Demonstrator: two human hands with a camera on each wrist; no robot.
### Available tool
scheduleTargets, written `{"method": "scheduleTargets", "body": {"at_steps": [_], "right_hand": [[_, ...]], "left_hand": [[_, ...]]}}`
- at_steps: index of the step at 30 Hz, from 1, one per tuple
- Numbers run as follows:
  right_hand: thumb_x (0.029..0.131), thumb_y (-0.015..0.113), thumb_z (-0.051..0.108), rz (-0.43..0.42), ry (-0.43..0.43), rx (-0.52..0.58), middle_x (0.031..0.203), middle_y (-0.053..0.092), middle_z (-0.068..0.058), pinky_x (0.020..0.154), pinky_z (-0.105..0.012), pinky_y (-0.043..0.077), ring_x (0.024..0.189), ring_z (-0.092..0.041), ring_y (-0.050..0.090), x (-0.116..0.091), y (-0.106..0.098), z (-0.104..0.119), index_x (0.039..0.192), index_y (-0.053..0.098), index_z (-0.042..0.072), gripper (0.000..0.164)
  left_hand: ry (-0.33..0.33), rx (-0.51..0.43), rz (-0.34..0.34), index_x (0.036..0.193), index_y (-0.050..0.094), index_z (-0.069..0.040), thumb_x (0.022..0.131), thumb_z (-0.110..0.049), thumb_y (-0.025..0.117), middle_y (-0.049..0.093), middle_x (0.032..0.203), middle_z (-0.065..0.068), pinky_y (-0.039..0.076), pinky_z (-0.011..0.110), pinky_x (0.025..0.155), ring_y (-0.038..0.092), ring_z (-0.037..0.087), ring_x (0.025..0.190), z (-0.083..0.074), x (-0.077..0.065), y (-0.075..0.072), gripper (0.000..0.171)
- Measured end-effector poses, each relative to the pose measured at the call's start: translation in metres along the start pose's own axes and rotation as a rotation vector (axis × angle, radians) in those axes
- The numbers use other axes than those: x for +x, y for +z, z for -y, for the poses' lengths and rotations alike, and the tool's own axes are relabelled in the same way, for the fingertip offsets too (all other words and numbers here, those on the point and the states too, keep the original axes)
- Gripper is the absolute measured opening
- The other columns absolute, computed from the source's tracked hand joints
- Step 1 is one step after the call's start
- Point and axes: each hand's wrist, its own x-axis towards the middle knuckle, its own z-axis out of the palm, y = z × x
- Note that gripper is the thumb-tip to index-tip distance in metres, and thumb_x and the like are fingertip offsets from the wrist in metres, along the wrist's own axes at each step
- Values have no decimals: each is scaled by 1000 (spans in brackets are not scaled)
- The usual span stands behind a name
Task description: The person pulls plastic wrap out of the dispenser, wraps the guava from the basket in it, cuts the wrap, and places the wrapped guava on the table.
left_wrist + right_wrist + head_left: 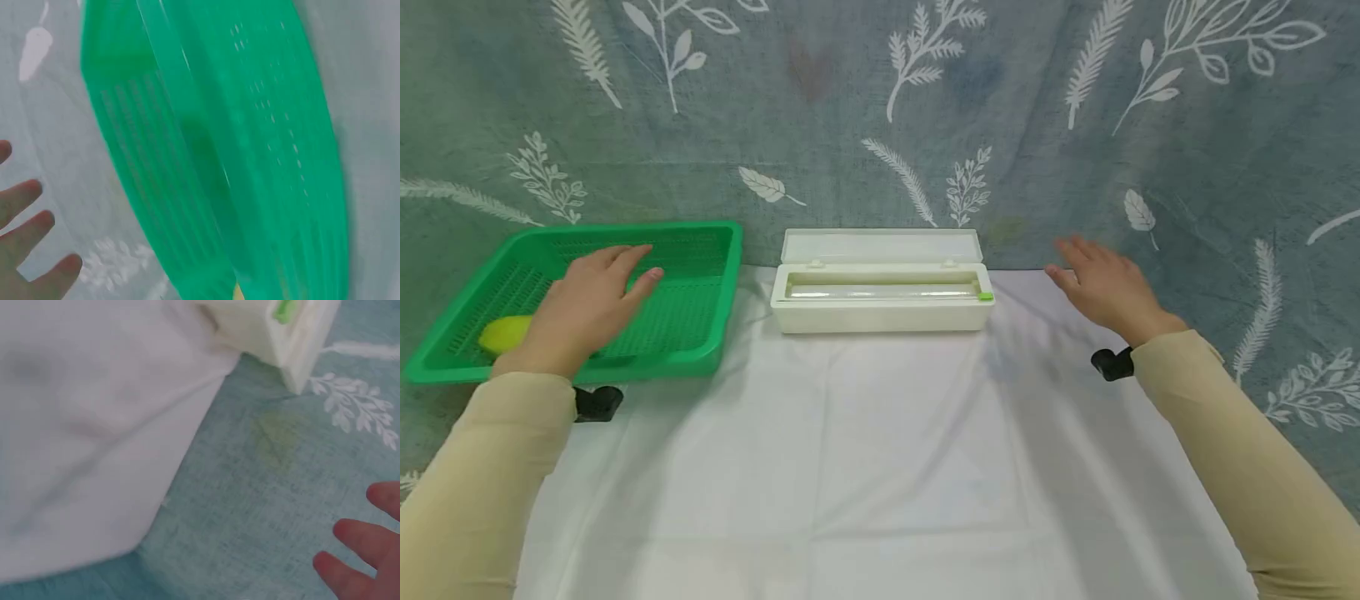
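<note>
My left hand (pixel 583 300) hovers over a green plastic basket (pixel 727 292), its fingers spread and holding nothing. A yellow object (pixel 503 335), partly hidden behind that hand, lies in the basket's near left corner. To the right of the white box, my right hand (pixel 1108 287) is held in the air with nothing in it. The white cling film dispenser (pixel 880 318) stands between the hands with its lid (pixel 882 246) raised. A roll of clear film (pixel 880 291) shows inside it, and a small green slider (pixel 985 297) sits at its right end.
White cloth (pixel 880 450) covers the table, with some creases. Behind it hangs a grey-green curtain (pixel 820 125) printed with white leaves. Black wrist straps (pixel 598 403) show at both sleeve ends.
</note>
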Motion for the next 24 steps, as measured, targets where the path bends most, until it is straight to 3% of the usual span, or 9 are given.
{"method": "scheduleTargets", "body": {"at_steps": [6,13,18,24], "right_hand": [[88,24,60,-98,50,222,144,20,-18,90,-61,24,123,-43,27,-9,7,-13,144,11,18,72],[91,33,51,-237,46,375,137,35,-16,87,-58,30,117,-39,37,-13,23,-10,143,20,18,63],[92,38,44,-315,9,427,133,41,-11,89,-50,34,116,-31,41,-9,39,1,141,27,17,57],[91,38,46,-356,81,539,130,45,-5,87,-46,39,111,-25,47,2,63,16,139,31,21,54]], "left_hand": [[38,-103,-62,139,29,-12,91,-54,28,31,136,23,22,61,89,24,45,122,-47,-3,9,63],[79,-343,-205,133,41,-18,92,-47,38,49,125,7,37,46,83,48,27,106,-93,-4,14,51],[109,-446,-244,128,48,-18,92,-43,41,55,116,1,41,37,81,50,18,104,-112,-3,30,44],[167,-611,-326,121,54,-21,90,-40,46,58,110,-6,43,33,78,53,11,100,-124,1,55,37]]}}
